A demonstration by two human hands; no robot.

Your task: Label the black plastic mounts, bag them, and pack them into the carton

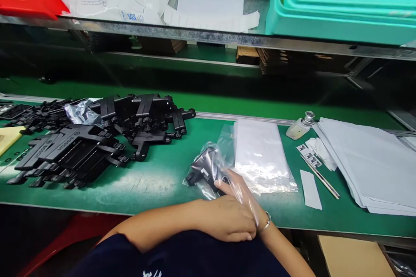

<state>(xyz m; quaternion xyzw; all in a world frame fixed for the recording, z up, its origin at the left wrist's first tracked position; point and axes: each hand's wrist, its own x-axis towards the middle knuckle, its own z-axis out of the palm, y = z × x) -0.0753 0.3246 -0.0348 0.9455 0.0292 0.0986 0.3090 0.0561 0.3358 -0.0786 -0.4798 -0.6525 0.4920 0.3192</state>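
Observation:
A black plastic part lies inside a clear plastic bag near the bench's front edge. My right hand, with a bracelet at its wrist, is inside that bag, its fingers closed on the near end of the part. Crossing in front, my left hand is closed by the right wrist, where it grips the bag's open end; its fingertips are partly hidden. Just beyond both hands lies a stack of clear plastic bags.
Stacked black brackets and more black parts occupy the left side. Rightward are a glass pump bottle, tweezers, labels and white sheets. An overhead metal shelf carries a teal bin.

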